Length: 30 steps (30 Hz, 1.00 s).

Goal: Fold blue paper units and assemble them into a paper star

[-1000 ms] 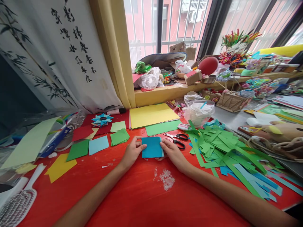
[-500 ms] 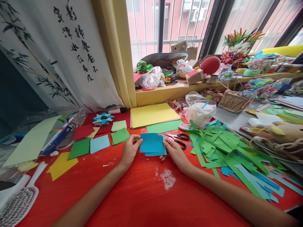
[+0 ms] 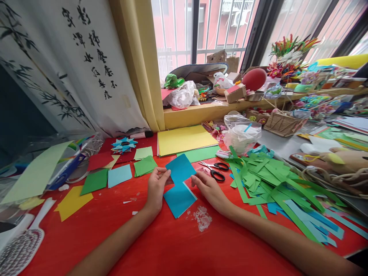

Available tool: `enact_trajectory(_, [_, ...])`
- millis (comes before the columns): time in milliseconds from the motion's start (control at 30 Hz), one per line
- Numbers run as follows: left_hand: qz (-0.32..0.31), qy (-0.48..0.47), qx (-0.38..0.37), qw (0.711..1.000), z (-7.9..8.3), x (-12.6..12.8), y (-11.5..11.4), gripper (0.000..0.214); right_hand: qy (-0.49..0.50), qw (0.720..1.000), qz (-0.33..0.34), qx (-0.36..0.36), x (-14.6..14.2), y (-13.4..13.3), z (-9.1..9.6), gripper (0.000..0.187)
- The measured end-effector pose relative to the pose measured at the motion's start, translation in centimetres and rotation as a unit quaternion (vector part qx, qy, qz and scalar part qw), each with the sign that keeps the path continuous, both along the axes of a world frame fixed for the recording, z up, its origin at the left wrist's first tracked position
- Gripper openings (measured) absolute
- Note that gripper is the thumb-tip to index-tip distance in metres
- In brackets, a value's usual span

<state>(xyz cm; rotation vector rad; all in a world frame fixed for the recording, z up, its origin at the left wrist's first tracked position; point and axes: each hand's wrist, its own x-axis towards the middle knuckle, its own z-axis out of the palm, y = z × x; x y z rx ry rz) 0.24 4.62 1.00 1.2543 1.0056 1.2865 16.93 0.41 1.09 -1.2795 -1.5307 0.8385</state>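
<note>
Behind upper blue square [image 3: 180,167], left fingers [image 3: 158,171], partly hidden

Paper square [image 3: 180,168] between left hand [image 3: 157,188] and right hand [image 3: 207,188]; second square [image 3: 178,200] just in front, nearer side, over table [image 3: 138,249]. Scissors [image 3: 217,175] behind right hand, slightly right. Pile of strips [image 3: 260,174] right of scissors, plastic bag [image 3: 243,138] behind pile. More squares [image 3: 94,182] left of left hand, hairbrush [image 3: 24,245] front-left. Large sheets [image 3: 186,141] behind hands, before windowsill [image 3: 198,117].
</note>
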Motion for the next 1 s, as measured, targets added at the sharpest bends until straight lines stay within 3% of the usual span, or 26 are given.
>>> enact_trajectory(100, [-0.014, 0.101, 0.058, 0.993, 0.3, 0.5, -1.1, 0.016, 0.082, 0.995, 0.032, -0.051, 0.1, 0.2, -0.3, 0.035])
enact_trajectory(200, [-0.01, 0.23, 0.192, 0.954, 0.5, 0.6, -1.8, 0.006, 0.174, 0.976, 0.074, -0.104, 0.2, 0.4, -0.5, 0.038])
enact_trajectory(267, [-0.015, 0.304, 0.308, 0.901, 0.6, 0.4, -2.1, 0.003, 0.219, 0.964, 0.09, -0.122, 0.3, 0.5, -0.4, 0.04])
enact_trajectory(367, [-0.036, 0.382, 0.461, 0.8, 0.7, 0.1, -2.2, 0.008, 0.28, 0.949, 0.085, -0.121, 0.3, 0.5, -0.3, 0.035])
enact_trajectory(467, [-0.055, 0.424, 0.542, 0.724, 0.8, 0.0, -2.3, 0.009, 0.33, 0.936, 0.071, -0.102, 0.3, 0.4, -0.3, 0.026])
enact_trajectory(567, [-0.053, 0.447, 0.577, 0.682, 0.8, 0.2, -2.5, 0.007, 0.36, 0.925, 0.068, -0.098, 0.2, 0.4, -0.5, 0.025])
enact_trajectory(700, [-0.04, 0.46, 0.595, 0.658, 0.6, 0.5, -2.7, 0.006, 0.373, 0.918, 0.064, -0.12, 0.0, 0.6, -0.7, 0.023])
enact_trajectory(800, [-0.034, 0.449, 0.588, 0.672, 0.6, 0.7, -2.6, 0.014, 0.37, 0.915, 0.058, -0.149, -0.1, 0.6, -0.7, 0.025])
enact_trajectory(900, [-0.061, 0.436, 0.587, 0.679, 0.7, 0.7, -2.4, 0.024, 0.353, 0.921, 0.059, -0.155, -0.1, 0.6, -0.6, 0.025])
enact_trajectory(1000, [-0.09, 0.444, 0.597, 0.662, 0.7, 0.6, -2.3, 0.031, 0.358, 0.919, 0.07, -0.15, 0.0, 0.5, -0.5, 0.02])
